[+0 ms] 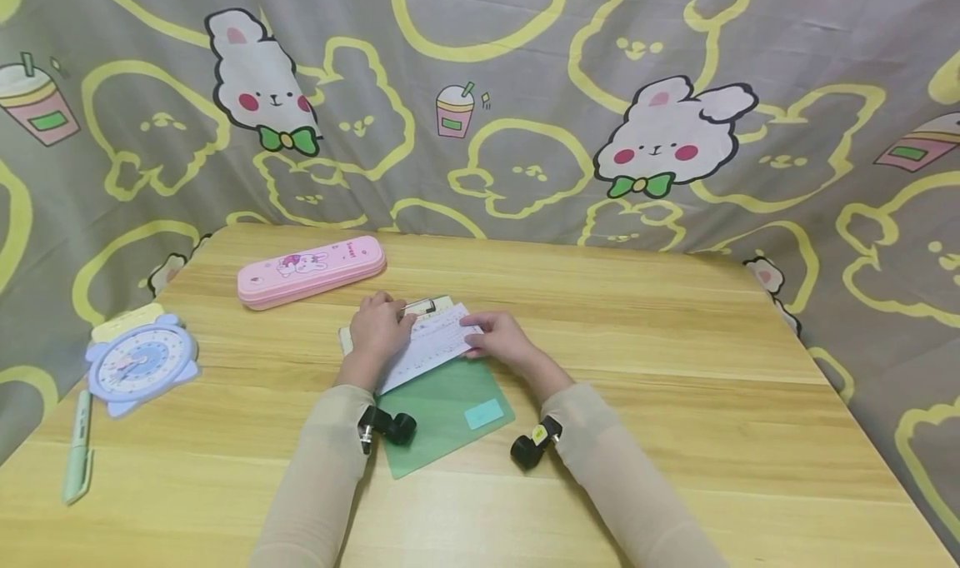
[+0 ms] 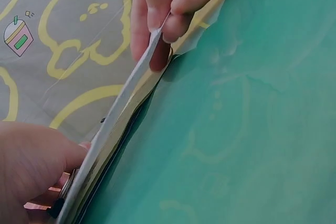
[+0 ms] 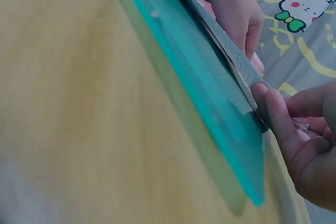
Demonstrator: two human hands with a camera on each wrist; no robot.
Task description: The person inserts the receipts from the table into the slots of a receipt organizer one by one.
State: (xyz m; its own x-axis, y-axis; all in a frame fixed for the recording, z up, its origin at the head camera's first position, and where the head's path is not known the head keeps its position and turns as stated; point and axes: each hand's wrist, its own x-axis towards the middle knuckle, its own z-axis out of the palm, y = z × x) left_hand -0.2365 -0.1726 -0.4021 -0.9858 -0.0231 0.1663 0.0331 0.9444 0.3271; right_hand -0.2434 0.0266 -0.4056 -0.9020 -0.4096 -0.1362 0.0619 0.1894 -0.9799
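A white sheet of paper [image 1: 431, 347] with fine printed marks lies slanted over a clipboard whose dark metal clip [image 1: 430, 306] shows at its top edge. Below it spreads a translucent green cover [image 1: 442, 418] with a light teal label. My right hand [image 1: 501, 341] pinches the paper's right edge between thumb and fingers, as the right wrist view shows with the thumb [image 3: 278, 114] on the near side. At the clip end, my left hand [image 1: 378, 331] has its fingers curled about the clip, partly hidden behind the paper in the left wrist view.
A pink pencil case [image 1: 311, 272] lies behind the clipboard to the left. Farther left are a blue toy clock [image 1: 142, 364], a pale yellow item [image 1: 127, 322] behind it and a light green highlighter [image 1: 78, 451]. A patterned curtain [image 1: 525, 168] hangs at the table's back edge.
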